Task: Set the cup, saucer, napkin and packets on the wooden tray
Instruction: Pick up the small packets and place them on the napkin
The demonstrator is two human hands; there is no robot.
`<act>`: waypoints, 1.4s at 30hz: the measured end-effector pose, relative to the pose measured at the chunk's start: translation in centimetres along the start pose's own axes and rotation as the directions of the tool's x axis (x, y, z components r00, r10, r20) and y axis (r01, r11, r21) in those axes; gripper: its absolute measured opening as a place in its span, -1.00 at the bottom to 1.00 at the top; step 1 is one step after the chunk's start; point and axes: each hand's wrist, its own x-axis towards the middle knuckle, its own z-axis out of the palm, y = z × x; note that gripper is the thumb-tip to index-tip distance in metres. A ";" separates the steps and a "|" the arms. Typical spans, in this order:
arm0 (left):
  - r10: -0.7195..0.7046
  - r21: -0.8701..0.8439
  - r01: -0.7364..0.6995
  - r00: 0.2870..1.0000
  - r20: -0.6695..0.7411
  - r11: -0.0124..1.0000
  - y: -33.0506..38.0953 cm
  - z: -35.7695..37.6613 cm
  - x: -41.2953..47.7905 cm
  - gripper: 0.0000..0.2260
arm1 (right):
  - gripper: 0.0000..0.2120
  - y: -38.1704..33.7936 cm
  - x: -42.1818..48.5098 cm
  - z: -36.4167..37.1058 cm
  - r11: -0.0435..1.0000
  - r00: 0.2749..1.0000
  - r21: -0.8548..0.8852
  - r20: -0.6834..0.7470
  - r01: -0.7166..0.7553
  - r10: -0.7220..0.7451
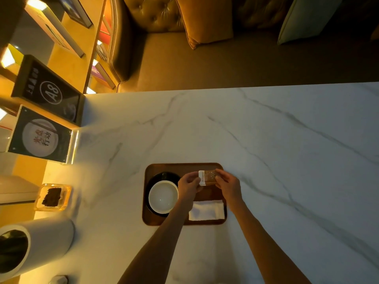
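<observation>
A wooden tray (176, 167) lies on the marble table. On its left half stands a white cup (163, 196) on a dark saucer (164, 175). A folded white napkin (206, 210) lies in the tray's near right corner. Above the tray's right half, my left hand (189, 183) and my right hand (229, 185) both pinch a brown packet (207, 177) with a white end, one hand at each side. Whether it is one packet or more I cannot make out.
A glass ashtray (53, 196) with dark contents and a white cylindrical holder (41, 240) stand at the left. Table signs (47, 91) rise at the far left edge. A brown sofa with cushions (205, 19) lies beyond the table.
</observation>
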 end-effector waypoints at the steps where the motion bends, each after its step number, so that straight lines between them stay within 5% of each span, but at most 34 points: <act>1: -0.011 -0.007 0.012 1.000 0.008 1.000 0.0 0.0 0.0 -0.79 | -0.71 0.1 0.0 -0.1 1.000 1.000 0.005 0.002 -0.003 0.003; 9: 0.051 0.238 -0.005 0.981 -0.186 0.971 -0.5 1.5 0.1 -0.86 | -0.69 1.2 -0.1 0.7 0.985 0.997 -0.169 -0.065 0.021 -0.032; 17: 0.196 0.557 -0.101 0.974 -0.114 0.824 -0.2 2.2 -1.1 -0.74 | -0.61 2.6 -0.7 1.3 0.932 0.997 -0.356 0.036 0.070 -0.062; 19: 0.304 0.707 -0.190 0.952 -0.037 0.681 -0.5 2.2 -1.4 -0.69 | -0.61 2.9 -1.0 1.1 0.898 0.985 -0.405 0.048 0.170 -0.164; 22: 0.416 0.878 -0.358 0.885 0.210 0.319 -0.8 1.7 -1.2 -0.61 | -0.75 3.3 -0.8 0.7 0.791 0.922 -0.478 0.145 0.382 -0.358; 27: 0.339 0.872 -0.489 0.818 0.465 -0.016 -0.9 1.3 0.2 -0.45 | -0.67 3.2 0.2 0.8 0.545 0.840 -0.645 0.337 0.536 -0.426; 31: 0.331 0.863 -0.504 0.810 0.484 -0.031 -1.0 1.1 0.7 -0.42 | -0.67 2.9 1.1 0.4 0.443 0.806 -0.681 0.413 0.583 -0.425; 42: 0.329 0.846 -0.533 0.804 0.496 0.028 -0.9 0.2 0.8 -0.35 | -0.66 3.2 1.6 -0.3 0.475 0.799 -0.645 0.434 0.598 -0.416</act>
